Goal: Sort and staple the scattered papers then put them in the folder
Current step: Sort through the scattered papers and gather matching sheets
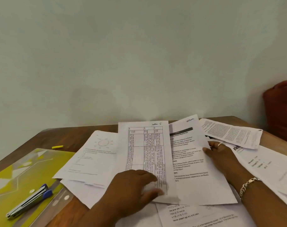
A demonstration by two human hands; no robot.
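Two hands work the paper heap in front of me. My left hand (136, 185) lies at about 6 o'clock with fingers curled onto the lower edge of the table sheet (145, 154), the thumb seeming to pinch its bottom corner; I judge that grip is meant to lift or slide this page, marked "section 5" at its top, off the pile. My right hand (221, 154), at 4 o'clock, lies flat with straight fingers on the right edge of the text sheet (187, 161), probably pinning it so the neighbour page comes away alone.

Under both lie more loose papers (197, 215), overlapping at odd angles, which will likely drag along if I pull fast. At 8 o'clock the yellow-green folder (16, 176) rests on the desk (60, 138), closed as far as I can tell, and the stapler (28, 201) sits on top of it, so it must come off before anything goes in. Nothing looks stapled yet.

Further out, a diagram sheet (97, 154) spreads at 10 o'clock, a small yellow stick (57, 147) beyond it, and a dense printed page (231, 133) at 2 o'clock. A red-brown object (280, 110) stands past the desk's right corner.
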